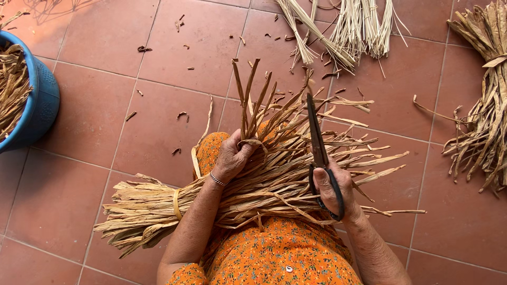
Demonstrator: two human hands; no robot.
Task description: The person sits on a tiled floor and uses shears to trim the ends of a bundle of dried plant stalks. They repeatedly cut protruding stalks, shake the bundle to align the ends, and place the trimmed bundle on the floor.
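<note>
A large bundle of dried brown leaf strips lies across my lap, tied with a strip band near its left end. My left hand grips a small bunch of strips that stands upright out of the bundle. My right hand holds big dark scissors by their looped handles. The blades are closed and point away from me, over the bundle's loose right ends. I wear orange patterned clothing.
A blue tub with dried strips stands at the left edge. Pale thin fibres lie at the top. Another brown leaf bundle lies at the right. Small cut scraps dot the red tiled floor.
</note>
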